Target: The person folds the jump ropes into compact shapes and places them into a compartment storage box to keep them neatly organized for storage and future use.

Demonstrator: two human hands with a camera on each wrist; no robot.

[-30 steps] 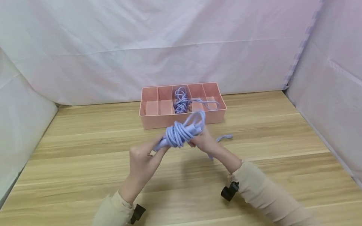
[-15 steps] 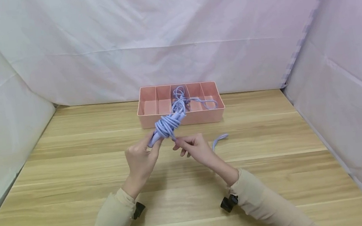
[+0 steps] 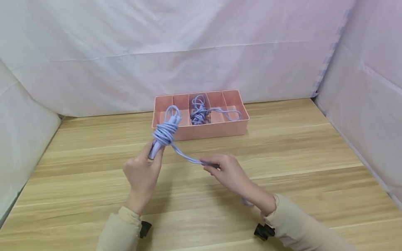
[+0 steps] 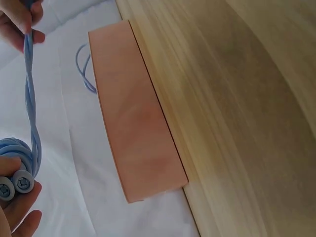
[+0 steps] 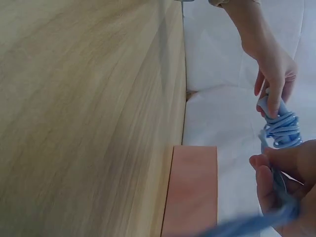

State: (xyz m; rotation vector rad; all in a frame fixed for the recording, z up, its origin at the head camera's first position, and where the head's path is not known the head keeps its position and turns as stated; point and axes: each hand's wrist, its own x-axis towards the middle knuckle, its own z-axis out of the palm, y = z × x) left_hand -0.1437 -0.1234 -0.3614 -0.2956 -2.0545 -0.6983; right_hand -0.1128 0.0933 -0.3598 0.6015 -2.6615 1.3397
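A light-blue jump rope (image 3: 164,133) is held above the table, its cord wound several times round two handles laid side by side. My left hand (image 3: 141,174) grips the lower ends of the handles between thumb and fingers; their round end caps (image 4: 22,181) show in the left wrist view. From the winding, a doubled, twisted length of cord (image 3: 188,157) runs to my right hand (image 3: 232,175), which pinches it between thumb and fingers. Past that hand the cord trails off, blurred in the right wrist view, and a bit of it (image 3: 247,202) shows beside the right wrist.
Behind the hands, a pink divided box (image 3: 209,131) stands on the wooden table (image 3: 96,222). A second tangled blue rope (image 3: 198,112) lies in its middle compartment, with a loop reaching over the compartments to the right. White cloth (image 3: 190,39) hangs at the back and sides.
My left hand has moved left with the wound handles. My right hand was close by the winding; it is now farther right and lower, drawing out a length of cord between the hands.
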